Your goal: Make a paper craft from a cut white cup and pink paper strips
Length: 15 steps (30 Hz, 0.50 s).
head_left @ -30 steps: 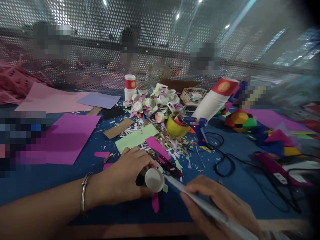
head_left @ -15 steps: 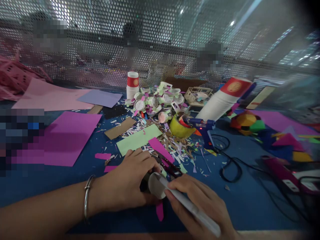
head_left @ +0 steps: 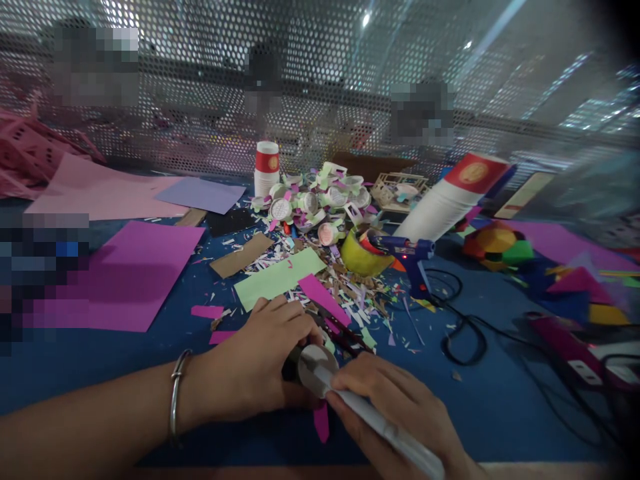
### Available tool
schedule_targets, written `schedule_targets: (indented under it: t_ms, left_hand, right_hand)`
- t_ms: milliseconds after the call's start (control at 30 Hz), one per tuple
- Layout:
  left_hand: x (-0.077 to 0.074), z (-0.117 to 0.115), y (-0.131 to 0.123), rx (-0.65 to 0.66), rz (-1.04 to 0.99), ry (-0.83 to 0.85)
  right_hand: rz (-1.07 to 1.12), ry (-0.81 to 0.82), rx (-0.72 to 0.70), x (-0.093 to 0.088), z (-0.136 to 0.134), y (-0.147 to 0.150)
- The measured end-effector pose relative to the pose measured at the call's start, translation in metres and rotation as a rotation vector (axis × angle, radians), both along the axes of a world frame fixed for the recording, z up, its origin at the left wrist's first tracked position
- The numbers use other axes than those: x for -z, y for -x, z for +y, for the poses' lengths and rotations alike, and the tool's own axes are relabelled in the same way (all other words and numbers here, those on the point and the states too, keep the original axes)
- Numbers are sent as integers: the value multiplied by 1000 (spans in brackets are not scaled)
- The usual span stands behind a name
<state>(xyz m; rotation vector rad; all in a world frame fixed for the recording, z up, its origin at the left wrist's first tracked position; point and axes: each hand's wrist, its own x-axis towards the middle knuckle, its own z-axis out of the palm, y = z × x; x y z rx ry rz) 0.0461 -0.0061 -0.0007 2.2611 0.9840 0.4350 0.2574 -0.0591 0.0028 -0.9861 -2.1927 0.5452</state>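
My left hand (head_left: pixel 267 357) is closed around a small round white paper piece (head_left: pixel 311 375), holding it with its pale face towards me. A dark patch shows between the fingers and this piece; I cannot make out what it is. In my right hand (head_left: pixel 405 403) is a long white pen-like tool (head_left: pixel 383 427), its tip against the face of the round piece. Beyond both hands lie dark-handled scissors (head_left: pixel 345 335), partly hidden. A magenta paper strip (head_left: pixel 321 423) shows below the round piece.
Behind the hands, paper scraps surround a green sheet (head_left: pixel 280 277). Farther back is a heap of small cup-shaped paper pieces (head_left: pixel 310 203). A blue glue gun (head_left: pixel 413 257) rests on a yellow bowl (head_left: pixel 364 257), its cable to the right. Stacked paper cups (head_left: pixel 445 203) lean nearby.
The tool's tip has moved left and farther onto the face of the round piece, which is turned a little more towards me. My left hand stays nearly in place.
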Motion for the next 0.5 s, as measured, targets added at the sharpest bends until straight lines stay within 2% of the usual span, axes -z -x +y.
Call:
schedule_targets:
  t_ms: [233, 367, 500]
  left_hand:
    - [-2, -1, 1, -12, 9, 39]
    - [-3, -2, 2, -10, 9, 39]
    - [-2, -2, 2, -1, 9, 26]
  right_hand:
    - [-175, -125, 38, -1, -2, -7]
    - [-275, -183, 11, -8, -2, -7]
    - [-277, -275, 34, -18, 3, -6]
